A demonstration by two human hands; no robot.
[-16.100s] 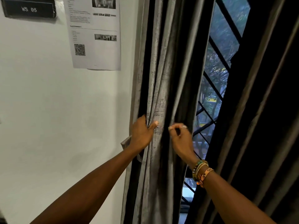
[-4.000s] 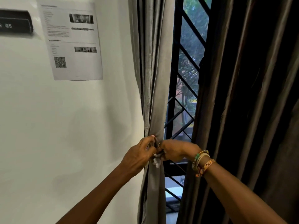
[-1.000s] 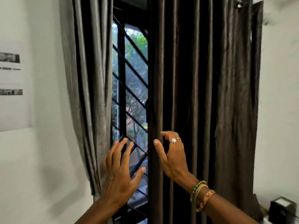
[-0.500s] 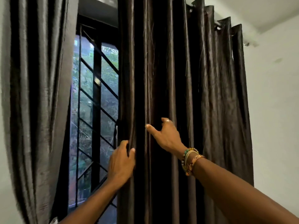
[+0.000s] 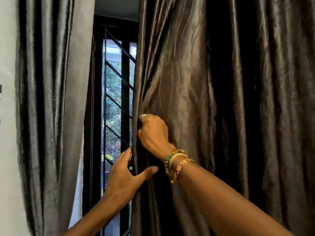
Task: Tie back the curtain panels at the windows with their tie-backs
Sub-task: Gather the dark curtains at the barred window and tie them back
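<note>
Both forearms come in from the bottom, right one crossing over from the lower right. Left hand [image 5: 125, 176] is lowest and nearest: thumb [image 5: 150, 169] lies across the front of the dark curtain panel [image 5: 187, 65], and the fingers run up behind its leading edge, so the edge is pinched between thumb and fingers. Its fingertips are hidden by the fabric, so I can't tell how hard it grips. Right hand [image 5: 153, 132] is just above it on the same edge, fingers curled round the hem and closed on a bunch of fabric. Folds fan out up and right from that fist. There's a ring [image 5: 144, 115] on one curled finger and stacked bead and band bracelets [image 5: 175, 162] on the right wrist. The dark panel hangs full length and fills the whole right half of the view, shiny brown-grey, deep vertical pleats. Its leading edge runs near vertical down the centre. Behind that edge is a narrow open strip of window: black frame, window grille [image 5: 125, 82] with one upright bar and diagonal bars, green foliage outside. Left of the strip is the grey curtain panel [image 5: 51, 99], lighter in colour, apart from both hands and narrowing toward the bottom of the view. At far left is a strip of white wall [image 5: 7, 167].
</note>
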